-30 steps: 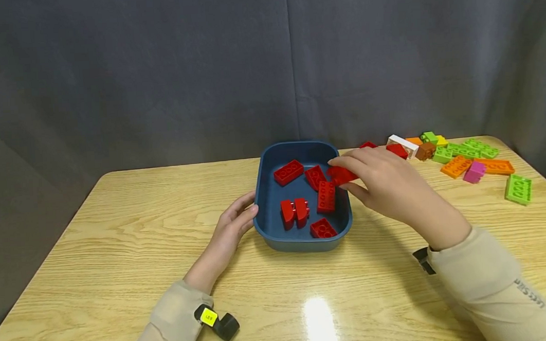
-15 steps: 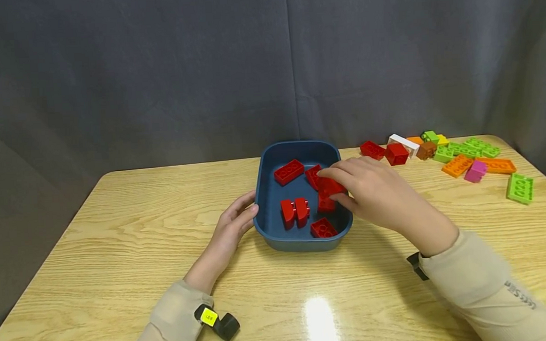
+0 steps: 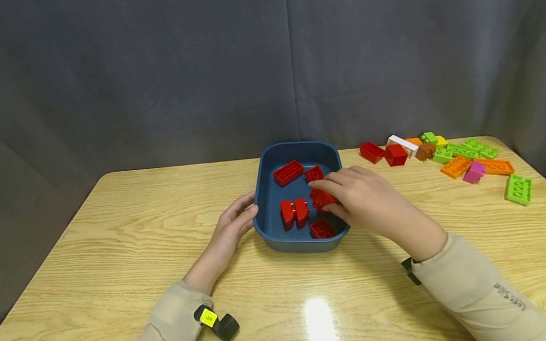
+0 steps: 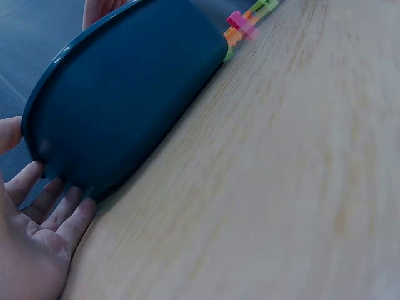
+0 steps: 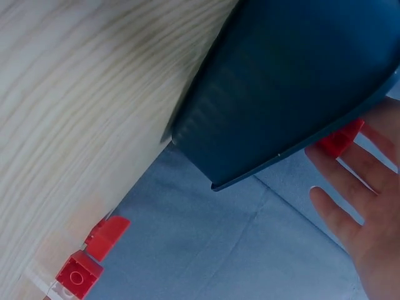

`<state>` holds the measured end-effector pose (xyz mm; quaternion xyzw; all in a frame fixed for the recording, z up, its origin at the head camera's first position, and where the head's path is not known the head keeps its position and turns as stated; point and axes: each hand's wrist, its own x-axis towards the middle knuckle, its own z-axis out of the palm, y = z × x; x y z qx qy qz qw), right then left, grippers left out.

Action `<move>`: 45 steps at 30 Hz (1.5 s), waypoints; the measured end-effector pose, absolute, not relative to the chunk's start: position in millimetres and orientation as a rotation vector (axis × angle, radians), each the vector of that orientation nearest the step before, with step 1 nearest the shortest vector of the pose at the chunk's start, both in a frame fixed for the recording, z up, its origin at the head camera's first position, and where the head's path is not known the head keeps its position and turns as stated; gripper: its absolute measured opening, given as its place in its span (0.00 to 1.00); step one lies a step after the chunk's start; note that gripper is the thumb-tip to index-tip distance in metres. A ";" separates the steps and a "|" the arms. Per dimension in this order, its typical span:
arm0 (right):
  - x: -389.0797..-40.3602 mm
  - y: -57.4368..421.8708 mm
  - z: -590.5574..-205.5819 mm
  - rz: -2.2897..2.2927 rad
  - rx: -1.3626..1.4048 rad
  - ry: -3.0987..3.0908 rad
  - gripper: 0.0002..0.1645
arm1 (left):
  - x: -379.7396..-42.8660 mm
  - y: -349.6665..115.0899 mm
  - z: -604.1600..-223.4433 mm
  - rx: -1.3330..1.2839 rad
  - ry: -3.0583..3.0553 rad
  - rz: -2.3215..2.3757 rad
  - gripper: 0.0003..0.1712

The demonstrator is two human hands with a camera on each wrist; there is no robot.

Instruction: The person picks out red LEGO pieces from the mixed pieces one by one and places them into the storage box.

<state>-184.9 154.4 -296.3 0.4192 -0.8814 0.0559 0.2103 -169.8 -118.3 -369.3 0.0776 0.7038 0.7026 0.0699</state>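
Observation:
A dark blue bin (image 3: 266,237) stands mid-table with several red bricks inside. My right hand (image 3: 364,196) reaches over its right side and pinches a red toy brick (image 3: 320,199) between thumb and fingers, low inside the bin. In the right wrist view, part of that red brick (image 5: 340,139) shows between the fingers, above the rim. My left hand (image 3: 231,220) lies against the bin's left side; the left wrist view shows the fingertips (image 4: 80,211) touching the outer wall. Around the held brick lie a red brick (image 3: 289,172), two joined curved red bricks (image 3: 294,213) and another red brick (image 3: 323,229).
Two red bricks, one boxy (image 3: 395,155) and one longer (image 3: 372,152), lie beyond the bin at the right back. Beside them is a heap with a white brick (image 3: 402,146), green plates (image 3: 518,189), orange plates (image 3: 456,166) and a magenta brick (image 3: 474,172). A dark curtain (image 3: 194,82) hangs behind.
My right hand has moved left and down with the red brick, from the bin's right rim to lower inside it. My left hand has stayed at the bin's left side.

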 end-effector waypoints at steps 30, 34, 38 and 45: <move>-184.5 149.5 -307.1 0.169 1.190 -2.477 0.31 | -169.9 -117.8 -369.0 0.262 2.108 2.129 0.28; -184.3 149.2 -307.1 0.167 1.187 -2.484 0.31 | -170.0 -117.7 -369.0 0.260 2.109 2.128 0.28; -184.2 149.3 -307.3 0.167 1.186 -2.489 0.30 | -169.8 -117.6 -369.0 0.259 2.112 2.123 0.29; -184.3 148.9 -308.9 0.175 1.184 -2.491 0.28 | -170.2 -117.6 -369.2 0.257 2.116 2.125 0.28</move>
